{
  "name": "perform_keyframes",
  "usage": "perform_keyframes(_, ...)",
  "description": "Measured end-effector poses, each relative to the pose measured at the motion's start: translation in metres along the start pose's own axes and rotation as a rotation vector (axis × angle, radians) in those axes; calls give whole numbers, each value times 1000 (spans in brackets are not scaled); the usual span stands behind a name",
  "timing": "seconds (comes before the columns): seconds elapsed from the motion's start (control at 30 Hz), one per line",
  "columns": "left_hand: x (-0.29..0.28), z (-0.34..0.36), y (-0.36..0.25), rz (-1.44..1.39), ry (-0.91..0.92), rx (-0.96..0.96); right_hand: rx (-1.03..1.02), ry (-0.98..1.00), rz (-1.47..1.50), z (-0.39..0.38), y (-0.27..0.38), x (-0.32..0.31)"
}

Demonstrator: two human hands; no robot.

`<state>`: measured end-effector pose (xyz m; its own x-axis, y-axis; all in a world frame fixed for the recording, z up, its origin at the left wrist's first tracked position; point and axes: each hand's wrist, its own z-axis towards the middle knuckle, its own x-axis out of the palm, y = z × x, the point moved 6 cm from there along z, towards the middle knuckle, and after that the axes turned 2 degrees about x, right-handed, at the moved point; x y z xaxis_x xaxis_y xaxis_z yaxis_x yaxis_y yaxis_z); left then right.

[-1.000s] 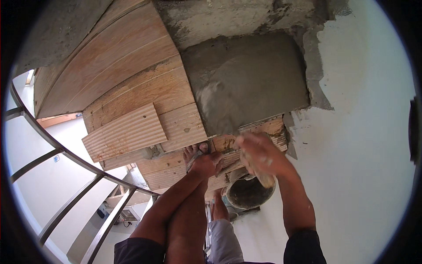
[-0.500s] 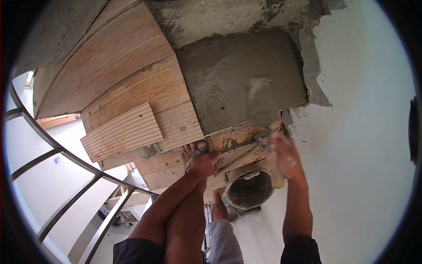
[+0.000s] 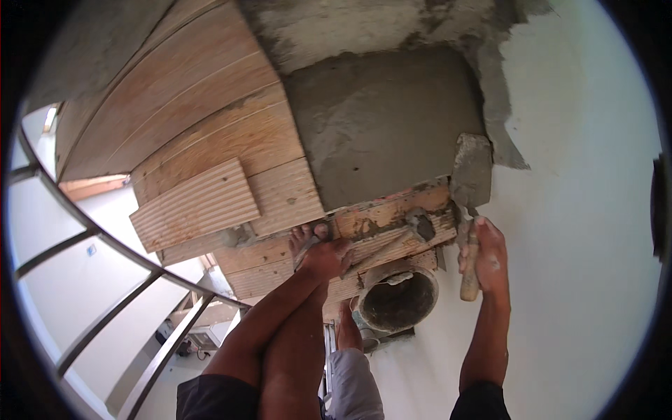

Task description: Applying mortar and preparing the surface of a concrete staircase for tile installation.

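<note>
A trowel [image 3: 473, 171] with a mortar-smeared blade and a wooden handle is gripped by my right hand [image 3: 490, 255]. Its blade lies over the right front corner of the wet grey mortar bed [image 3: 392, 126], against the wall. My left hand [image 3: 329, 259] rests by my bare foot [image 3: 306, 236], low over the step; its fingers are too unclear to read. A mallet [image 3: 422, 225] with a dark head lies on the ribbed tile edge, the end of its handle close to my left hand.
A mortar-stained bucket [image 3: 399, 302] stands below the tiled step. One loose ribbed tile [image 3: 196, 206] lies across the wood-look tiles [image 3: 210, 119] at left. A metal railing [image 3: 126, 255] curves along the left, and a white wall [image 3: 567, 231] bounds the right.
My right hand has swung the trowel rightward, from over the middle of the mortar to its right edge by the wall. The mallet head now shows uncovered. My left hand stays put.
</note>
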<state>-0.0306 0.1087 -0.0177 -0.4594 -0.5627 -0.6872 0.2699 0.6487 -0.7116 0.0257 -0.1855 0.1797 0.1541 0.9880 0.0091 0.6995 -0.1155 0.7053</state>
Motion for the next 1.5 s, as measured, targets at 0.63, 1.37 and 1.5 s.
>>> perform_keyframes(0.63, -31, 1, -1, 144, 400, -398, 100, 306, -362, -42, -31, 150)
perform_keyframes(1.37, 13, -3, 11, -50, 43, -91, -28, -56, -126, 30, 28, -20)
perform_keyframes(1.5, -19, -2, -8, -39, -2, -172, 78, -94, -31, -17, -46, -33)
